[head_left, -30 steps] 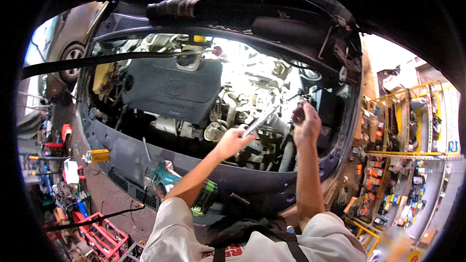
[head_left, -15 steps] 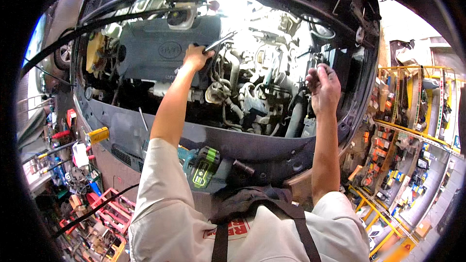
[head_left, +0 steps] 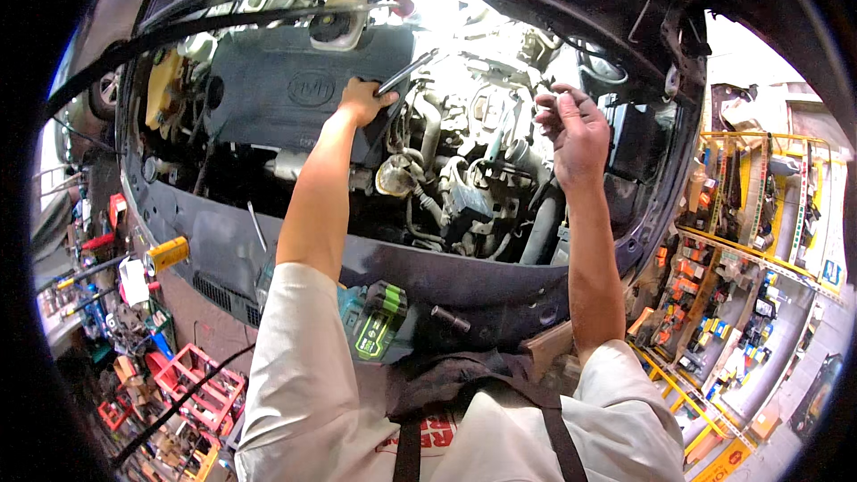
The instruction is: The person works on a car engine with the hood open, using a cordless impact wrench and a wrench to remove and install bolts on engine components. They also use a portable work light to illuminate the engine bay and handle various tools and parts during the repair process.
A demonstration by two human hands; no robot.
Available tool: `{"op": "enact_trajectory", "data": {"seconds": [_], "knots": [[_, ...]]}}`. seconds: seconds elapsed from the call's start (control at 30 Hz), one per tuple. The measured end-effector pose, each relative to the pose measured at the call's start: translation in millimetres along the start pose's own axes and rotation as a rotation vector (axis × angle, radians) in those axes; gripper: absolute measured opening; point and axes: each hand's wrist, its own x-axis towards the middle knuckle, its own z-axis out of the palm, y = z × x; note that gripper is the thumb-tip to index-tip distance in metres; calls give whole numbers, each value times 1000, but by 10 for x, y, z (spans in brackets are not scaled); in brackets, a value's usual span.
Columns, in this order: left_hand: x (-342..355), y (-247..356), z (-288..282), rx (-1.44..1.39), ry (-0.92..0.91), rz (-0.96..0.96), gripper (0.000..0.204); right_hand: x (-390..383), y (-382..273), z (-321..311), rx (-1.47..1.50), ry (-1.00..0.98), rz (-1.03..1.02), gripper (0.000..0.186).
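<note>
My left hand [head_left: 364,103] rests over the right part of the black plastic engine cover [head_left: 259,94], fingers closed on a slim dark metal rod-shaped tool [head_left: 407,72]. The tool slants up and right from the fist; its exact kind does not show. Above the engine bay's right side, my right hand [head_left: 576,136] is raised with its fingers curled and thumb pinched in. Whatever sits in that pinch, if anything, is too small to make out. Between the hands lie exposed hoses, pipes and metal engine parts [head_left: 478,107] under bright light.
On the front bumper edge lie a teal cordless power tool with a black and green battery [head_left: 379,317] and a small metal socket [head_left: 451,319]. A thin screwdriver-like shaft [head_left: 257,225] stands at left. Yellow shelving [head_left: 759,250] with boxes is right; a red rack [head_left: 201,384] is lower left.
My right hand has moved left and slightly up, toward the middle of the engine bay, still pinched. My left hand keeps its grip on the rod-shaped tool, nearly in place. The view has shifted slightly.
</note>
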Motion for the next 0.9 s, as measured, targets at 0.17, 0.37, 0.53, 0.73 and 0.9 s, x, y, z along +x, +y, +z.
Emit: {"op": "enact_trajectory", "data": {"seconds": [0.17, 0.37, 0.53, 0.73, 0.9], "knots": [[24, -127, 27, -20, 5, 16, 59, -6, -13, 116, -127, -53, 7, 19], [-1, -80, 49, -94, 39, -17, 59, 96, -51, 166, -224, -41, -34, 18], [-27, -74, 28, -57, 54, -17, 62, 449, -209, 392, -467, -90, -115, 19], [-25, -51, 20, -56, 28, -66, 56, 1167, -269, 684, -801, -22, -582, 16], [-69, 19, -22, -88, 4, -88, 52, 1595, -269, 848, -1070, -12, -529, 20]]}}
